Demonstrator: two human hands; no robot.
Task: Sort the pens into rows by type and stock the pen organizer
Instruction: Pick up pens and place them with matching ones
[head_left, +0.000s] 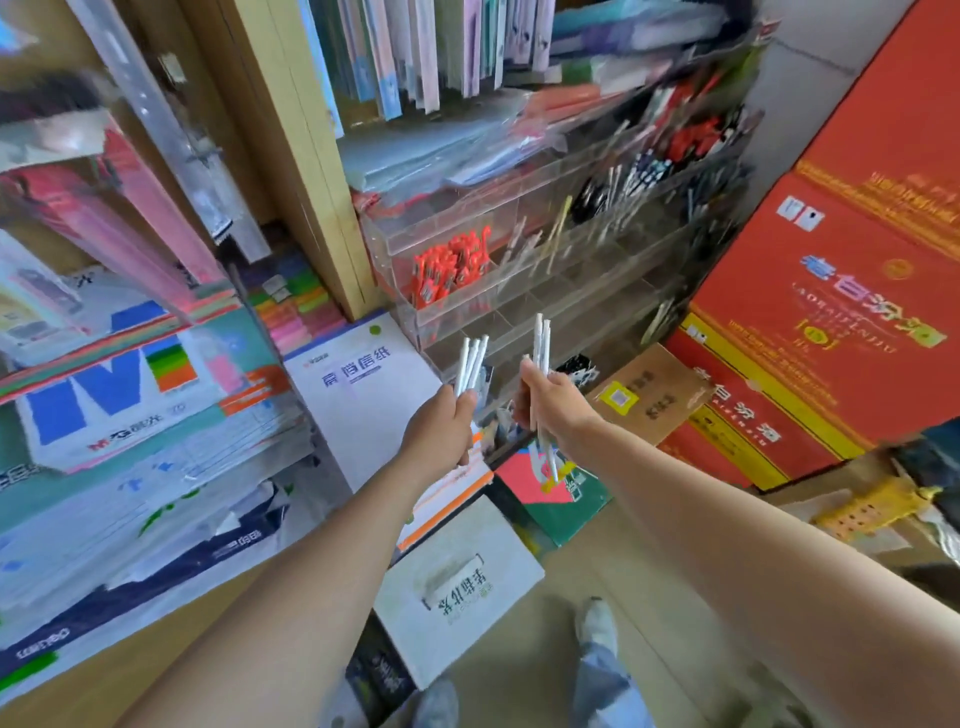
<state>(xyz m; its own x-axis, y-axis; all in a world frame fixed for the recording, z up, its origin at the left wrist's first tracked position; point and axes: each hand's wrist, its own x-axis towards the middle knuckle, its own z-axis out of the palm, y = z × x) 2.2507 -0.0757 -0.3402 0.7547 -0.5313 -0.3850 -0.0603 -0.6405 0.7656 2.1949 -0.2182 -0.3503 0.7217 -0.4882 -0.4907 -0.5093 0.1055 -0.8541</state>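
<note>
Pens fill both your hands. Your left hand (439, 431) is curled round a bunch of white pens (471, 364), whose upper ends fan up and slightly to the right. Your right hand (550, 400) grips a second bunch (541, 345), held nearly upright. Its lower ends poke out under the fist, above a red-and-green packet (524, 486). The two fists are near each other but apart, both raised in front of the clear organizer (467, 318), level with its lowest tiers and not touching it.

The organizer climbs away to the right in stepped tiers of compartments. One compartment near its left end holds red pens (452, 265). Just right of those lean a few pale sticks (550, 236), too blurred to name. Higher up you can see black pens (592, 197) and more red ones (693, 137), also smeared by motion.

A wooden post (311, 156) stands left of the organizer, with a white paper pack (363, 384) at its foot. Red boxes (831, 312) are stacked on the right, and a brown carton (649, 395) lies beside them. Your shoes (597, 623) show on the floor below.
</note>
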